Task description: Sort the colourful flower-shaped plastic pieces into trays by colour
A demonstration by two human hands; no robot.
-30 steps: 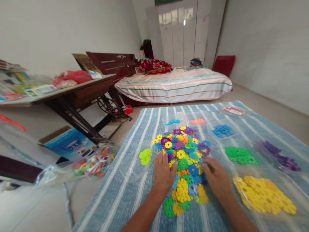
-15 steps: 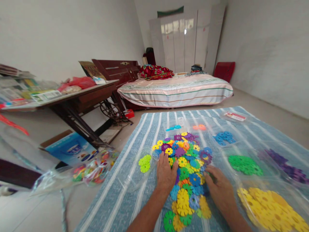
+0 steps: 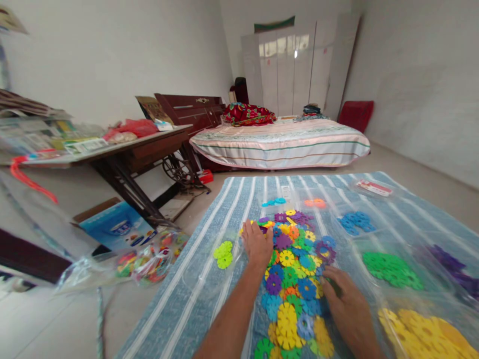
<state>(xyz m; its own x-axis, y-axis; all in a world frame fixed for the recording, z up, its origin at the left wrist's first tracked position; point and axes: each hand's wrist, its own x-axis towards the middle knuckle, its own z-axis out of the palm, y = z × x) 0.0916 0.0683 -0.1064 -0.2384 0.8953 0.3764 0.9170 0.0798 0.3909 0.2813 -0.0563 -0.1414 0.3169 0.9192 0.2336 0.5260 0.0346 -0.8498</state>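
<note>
While the left hand (image 3: 258, 244) lies flat with fingers spread on the upper-left edge of the heap of discs (image 3: 295, 271), clamping nothing, the right hand (image 3: 346, 304) rests with fingers curled at the heap's right edge; whether it pinches a disc cannot be told. The heap, mixed in colour, sits at centre-bottom of the frame on a striped cloth (image 3: 202, 299). The discs look like thin, light, stiff plastic with notched rims, likely to slide over one another. A pinch across the rim, after sliding one clear, should serve best. Sorted groups lie apart: lime discs (image 3: 223, 254) left of centre, green discs (image 3: 391, 269) and yellow discs (image 3: 422, 334) at lower right.
</note>
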